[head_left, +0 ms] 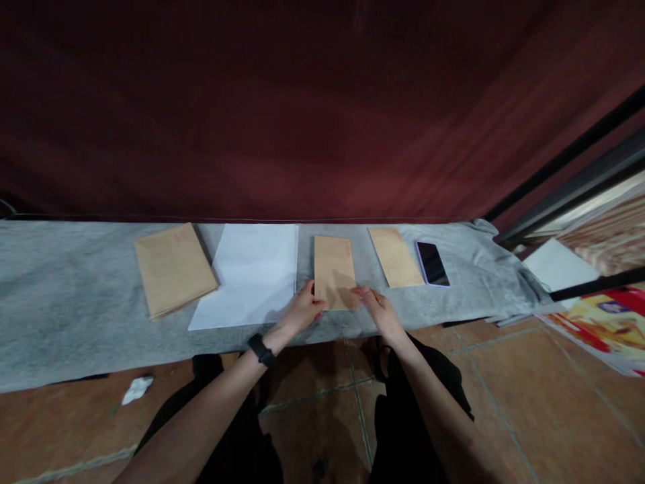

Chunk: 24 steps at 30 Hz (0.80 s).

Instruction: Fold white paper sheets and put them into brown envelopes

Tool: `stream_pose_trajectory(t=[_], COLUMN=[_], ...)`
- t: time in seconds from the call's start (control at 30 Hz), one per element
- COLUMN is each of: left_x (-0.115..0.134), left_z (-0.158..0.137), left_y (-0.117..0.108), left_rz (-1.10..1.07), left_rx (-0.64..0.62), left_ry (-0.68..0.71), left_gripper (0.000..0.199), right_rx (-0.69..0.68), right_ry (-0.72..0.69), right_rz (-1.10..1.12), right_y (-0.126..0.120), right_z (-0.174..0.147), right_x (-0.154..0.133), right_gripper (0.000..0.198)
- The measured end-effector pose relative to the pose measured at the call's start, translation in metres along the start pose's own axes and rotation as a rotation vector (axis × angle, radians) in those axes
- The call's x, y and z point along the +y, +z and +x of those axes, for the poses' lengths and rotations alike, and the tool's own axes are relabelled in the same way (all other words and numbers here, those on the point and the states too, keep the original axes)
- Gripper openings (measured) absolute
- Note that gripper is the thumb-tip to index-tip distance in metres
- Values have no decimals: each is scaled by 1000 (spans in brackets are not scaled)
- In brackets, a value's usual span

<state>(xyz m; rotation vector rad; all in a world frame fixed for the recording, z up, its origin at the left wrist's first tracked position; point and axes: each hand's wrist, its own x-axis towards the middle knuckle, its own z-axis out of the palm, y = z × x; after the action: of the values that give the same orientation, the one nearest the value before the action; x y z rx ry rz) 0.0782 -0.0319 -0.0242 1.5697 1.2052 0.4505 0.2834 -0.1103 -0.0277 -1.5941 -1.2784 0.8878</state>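
Note:
A brown paper envelope point(333, 269) with small red print near its top right corner lies in front of me on the grey cloth. My left hand point(304, 306) grips its lower left corner, thumb on top and fingers at the edge. At the lower right edge, my right hand point(377, 308) reaches in with fingers stretched out; the fingertips are slightly blurred, at or touching the paper. Just left of the envelope are white paper sheets point(246, 275). To the right lies another brown envelope point(396, 257), flat on the cloth.
A stack of brown envelopes point(174, 269) overlaps the sheets' left edge. A phone point(432, 263) lies right of the single envelope. The grey cloth point(75, 302) covers a narrow surface against a dark red curtain point(302, 121). A colourful printed box point(605, 323) stands at the far right.

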Motion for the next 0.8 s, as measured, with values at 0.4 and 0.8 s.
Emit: stream_pose_trajectory(t=[0.4,0.8], left_x=[-8,-14], left_z=[-45,-51], left_y=[45,45], left_rz=[923,1061], left_rx=[89,1], left_ry=[638,655], left_gripper=[59,78], right_rx=[-262,-187], right_ry=[-298,-342], right_rz=[-825,-1044], right_y=[17,28], right_z=[28,119], right_x=[23,20], right_gripper=[62,59])
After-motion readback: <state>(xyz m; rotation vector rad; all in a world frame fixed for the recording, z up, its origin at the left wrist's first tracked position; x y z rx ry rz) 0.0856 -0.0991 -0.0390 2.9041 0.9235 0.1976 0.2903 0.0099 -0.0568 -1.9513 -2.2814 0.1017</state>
